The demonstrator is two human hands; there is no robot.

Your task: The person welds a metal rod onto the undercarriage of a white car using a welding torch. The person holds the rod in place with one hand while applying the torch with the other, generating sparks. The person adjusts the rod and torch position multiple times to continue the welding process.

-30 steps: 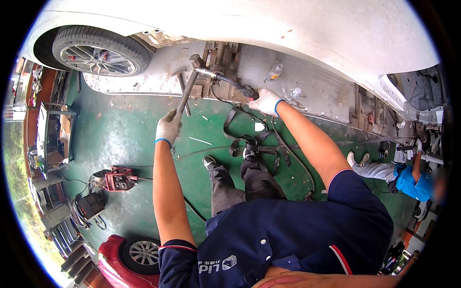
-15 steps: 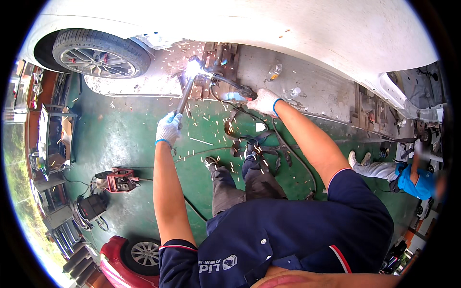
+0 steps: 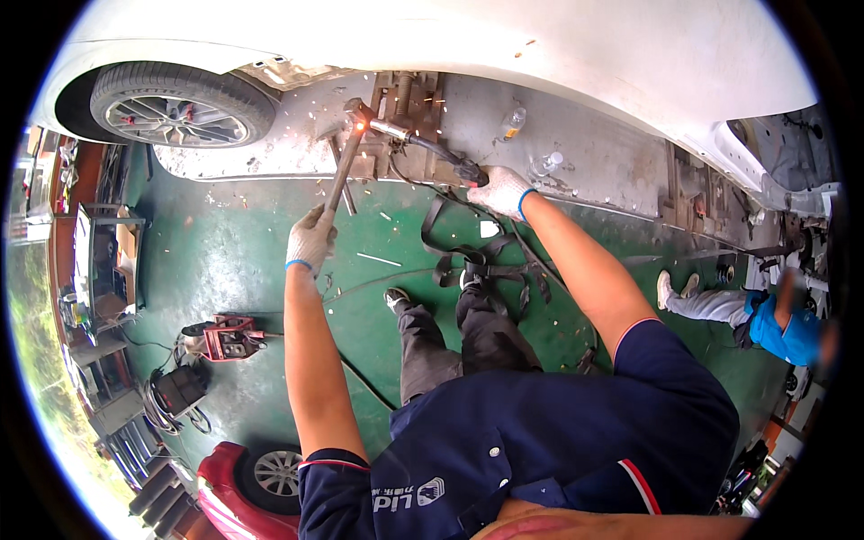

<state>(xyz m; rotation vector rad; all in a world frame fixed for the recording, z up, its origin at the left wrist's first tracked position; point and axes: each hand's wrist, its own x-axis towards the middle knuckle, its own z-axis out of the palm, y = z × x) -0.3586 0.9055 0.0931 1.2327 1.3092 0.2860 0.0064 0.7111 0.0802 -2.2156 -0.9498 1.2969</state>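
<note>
My left hand point(image 3: 311, 236), in a white knit glove with a blue cuff, is closed round the lower end of a hammer point(image 3: 344, 167). The hammer's long metal handle slants up and away to its head, and a spot where handle and head meet glows orange. In my right hand point(image 3: 500, 193), gloved alike, is a welding torch point(image 3: 436, 149), its nozzle point(image 3: 390, 130) pointing left at the glowing spot. Whether nozzle and hammer touch I cannot tell. A few sparks hang around the joint. Behind the hammer handle, another metal bar point(image 3: 348, 200) leans at the platform's edge.
A white car body point(image 3: 504, 36) with a wheel point(image 3: 184, 106) stands ahead over a grey platform point(image 3: 576, 135). Plastic bottles point(image 3: 513, 121) rest on it. Black straps point(image 3: 481, 270) and cables lie by my feet. Left are a red machine point(image 3: 229, 339) and a red car point(image 3: 225, 495); right, another person point(image 3: 778, 328).
The bright welding arc has gone out, leaving an orange glow, and far fewer sparks fly. My left hand has shifted slightly left with the hammer; the torch has barely moved.
</note>
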